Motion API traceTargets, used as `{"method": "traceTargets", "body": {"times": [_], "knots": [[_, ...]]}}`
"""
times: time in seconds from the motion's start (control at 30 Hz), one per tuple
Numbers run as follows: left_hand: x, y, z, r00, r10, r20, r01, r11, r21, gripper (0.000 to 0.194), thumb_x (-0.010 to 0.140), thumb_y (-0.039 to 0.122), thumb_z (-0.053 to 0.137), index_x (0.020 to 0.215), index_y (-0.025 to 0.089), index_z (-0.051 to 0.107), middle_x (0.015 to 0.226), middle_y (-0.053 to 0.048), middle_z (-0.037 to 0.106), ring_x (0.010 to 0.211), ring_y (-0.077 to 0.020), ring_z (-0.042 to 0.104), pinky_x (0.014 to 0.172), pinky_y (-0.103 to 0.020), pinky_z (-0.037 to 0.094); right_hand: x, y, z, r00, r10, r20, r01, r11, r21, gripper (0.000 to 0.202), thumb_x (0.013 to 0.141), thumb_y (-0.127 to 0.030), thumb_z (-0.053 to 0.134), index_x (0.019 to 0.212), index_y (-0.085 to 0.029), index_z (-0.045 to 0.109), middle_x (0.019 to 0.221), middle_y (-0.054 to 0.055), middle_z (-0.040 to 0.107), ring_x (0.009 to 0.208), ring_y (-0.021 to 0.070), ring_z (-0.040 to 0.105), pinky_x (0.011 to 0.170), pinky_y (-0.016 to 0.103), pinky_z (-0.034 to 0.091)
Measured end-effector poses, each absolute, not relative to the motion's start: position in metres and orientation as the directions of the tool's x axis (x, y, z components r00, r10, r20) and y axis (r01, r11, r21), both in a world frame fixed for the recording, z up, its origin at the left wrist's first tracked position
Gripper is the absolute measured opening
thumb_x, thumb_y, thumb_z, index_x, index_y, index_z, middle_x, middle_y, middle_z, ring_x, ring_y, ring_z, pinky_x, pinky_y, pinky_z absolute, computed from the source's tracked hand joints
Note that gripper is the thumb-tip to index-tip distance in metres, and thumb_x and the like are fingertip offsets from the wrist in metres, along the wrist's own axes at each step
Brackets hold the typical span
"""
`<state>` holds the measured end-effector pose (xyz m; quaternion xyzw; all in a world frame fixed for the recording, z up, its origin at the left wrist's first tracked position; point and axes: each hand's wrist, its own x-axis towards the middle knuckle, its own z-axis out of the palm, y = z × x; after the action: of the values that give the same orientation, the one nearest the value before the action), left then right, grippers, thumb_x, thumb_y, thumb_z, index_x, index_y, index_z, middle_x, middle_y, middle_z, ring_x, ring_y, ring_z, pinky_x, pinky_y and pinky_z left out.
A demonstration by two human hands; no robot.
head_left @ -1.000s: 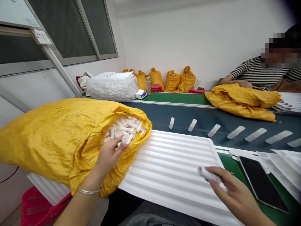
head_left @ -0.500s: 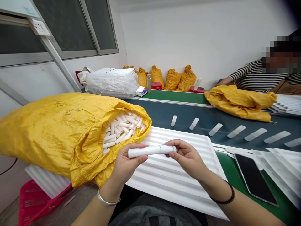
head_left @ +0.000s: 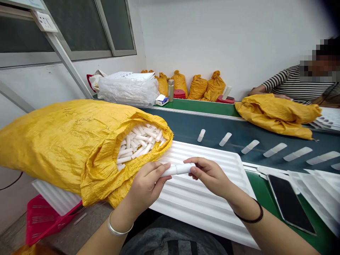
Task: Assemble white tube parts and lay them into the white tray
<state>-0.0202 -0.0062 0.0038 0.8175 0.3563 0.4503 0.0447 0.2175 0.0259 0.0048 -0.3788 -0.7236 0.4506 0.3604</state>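
A white tube made of two joined sections is held level between both hands. My left hand is closed round its left end and covers that end. The fingertips of my right hand pinch its right end. Just below the tube is a white ridged tray. To the left, a big yellow sack lies on its side, its mouth open on a heap of white tubes.
Several white tubes lie spaced in a row on the dark conveyor belt. A phone and white sheets rest at the right. Beyond the belt, a person in striped sleeves sits behind a folded yellow sack. A pink basket stands lower left.
My left hand has slid right along the tube and now covers more of it. The tubes on the belt appear slightly further right, and the camera view has shifted a little.
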Motion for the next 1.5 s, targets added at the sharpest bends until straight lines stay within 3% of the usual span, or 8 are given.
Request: {"method": "traceTargets", "body": {"times": [0.27, 0.43, 0.57, 0.73, 1.07, 1.23, 1.37, 1.5], "knots": [[-0.017, -0.006, -0.004, 0.433, 0.576, 0.694, 0.566, -0.773, 0.288, 0.05, 0.085, 0.007, 0.061, 0.133, 0.018, 0.048, 0.093, -0.007, 0.066, 0.084, -0.0177, 0.06, 0.078, -0.032, 0.053, 0.211, 0.014, 0.005, -0.528, 0.845, 0.087, 0.185, 0.215, -0.959, 0.028, 0.093, -0.04, 0.051, 0.11, -0.019, 0.061, 0.082, 0.004, 0.062, 0.067, 0.0125, 0.056, 0.061, 0.024, 0.048], [-0.023, -0.007, -0.021, 0.506, 0.71, 0.49, 0.673, -0.68, 0.291, 0.066, 0.089, 0.027, 0.06, 0.147, 0.021, 0.029, 0.115, -0.013, 0.064, 0.104, -0.0242, 0.061, 0.088, -0.039, 0.054, 0.201, 0.032, -0.004, -0.63, 0.773, 0.071, 0.6, 0.543, -0.588, 0.021, 0.082, -0.031, 0.067, 0.1, -0.02, 0.068, 0.1, 0.008, 0.063, 0.087, 0.0189, 0.06, 0.078, 0.029, 0.046], [-0.039, -0.02, -0.041, 0.46, 0.828, 0.32, 0.791, -0.546, 0.276, 0.091, 0.082, 0.046, 0.066, 0.152, 0.02, 0.013, 0.146, -0.02, 0.041, 0.134, -0.0333, 0.042, 0.103, -0.051, 0.046, 0.192, 0.108, -0.013, -0.341, 0.94, 0.006, 0.87, 0.318, -0.378, 0.023, 0.086, -0.028, 0.061, 0.106, -0.017, 0.064, 0.096, 0.008, 0.065, 0.09, 0.0203, 0.061, 0.082, 0.031, 0.046], [-0.058, -0.044, -0.069, 0.602, 0.792, 0.101, 0.769, -0.61, 0.193, 0.084, 0.067, 0.036, 0.081, 0.141, 0.031, 0.042, 0.149, -0.013, 0.041, 0.134, -0.0374, 0.041, 0.101, -0.058, 0.045, 0.195, 0.201, -0.021, -0.085, 0.992, -0.088, 0.931, 0.047, -0.361, 0.029, 0.094, -0.033, 0.054, 0.115, -0.014, 0.058, 0.108, 0.008, 0.063, 0.093, 0.0185, 0.062, 0.082, 0.037, 0.052], [-0.084, -0.032, -0.105, 0.717, 0.592, 0.368, 0.604, -0.791, 0.096, 0.046, 0.084, 0.017, 0.059, 0.125, 0.037, 0.059, 0.131, -0.002, 0.062, 0.126, -0.0238, 0.053, 0.104, -0.043, 0.047, 0.274, 0.171, 0.013, -0.001, 0.999, -0.052, 0.952, -0.015, -0.306, 0.05, 0.086, -0.045, 0.063, 0.121, -0.011, 0.06, 0.115, 0.017, 0.065, 0.111, 0.0258, 0.059, 0.089, 0.033, 0.047], [-0.087, -0.029, -0.109, 0.739, 0.476, 0.477, 0.512, -0.857, 0.061, 0.046, 0.085, 0.01, 0.055, 0.123, 0.033, 0.061, 0.126, -0.002, 0.065, 0.125, -0.0217, 0.054, 0.115, -0.043, 0.032, 0.389, 0.044, 0.059, 0.225, 0.972, -0.075, 0.95, -0.236, -0.205, 0.07, 0.082, -0.066, 0.048, 0.082, -0.001, 0.072, 0.082, 0.021, 0.07, 0.084, 0.0262, 0.069, 0.065, 0.033, 0.044], [-0.056, -0.02, -0.098, 0.841, 0.226, 0.492, 0.274, -0.961, -0.027, 0.039, 0.087, 0.017, 0.058, 0.121, 0.035, 0.061, 0.121, 0.002, 0.068, 0.122, -0.019, 0.057, 0.121, -0.043, 0.013, 0.438, -0.082, 0.06, 0.201, 0.865, -0.459, 0.496, -0.494, -0.714, 0.048, 0.079, -0.051, 0.062, 0.1, -0.01, 0.075, 0.083, 0.014, 0.075, 0.067, 0.0205, 0.071, 0.051, 0.028, 0.043], [-0.021, -0.008, -0.093, 0.852, 0.254, 0.457, 0.235, -0.967, 0.099, 0.047, 0.085, 0.036, 0.062, 0.131, 0.033, 0.053, 0.131, -0.005, 0.061, 0.121, -0.0239, 0.057, 0.111, -0.041, 0.037, 0.469, -0.21, 0.039, 0.448, 0.811, -0.376, -0.066, -0.389, -0.919, 0.038, 0.069, -0.033, 0.078, 0.101, -0.011, 0.076, 0.094, 0.022, 0.073, 0.077, 0.0301, 0.073, 0.057, 0.036, 0.049]]}}
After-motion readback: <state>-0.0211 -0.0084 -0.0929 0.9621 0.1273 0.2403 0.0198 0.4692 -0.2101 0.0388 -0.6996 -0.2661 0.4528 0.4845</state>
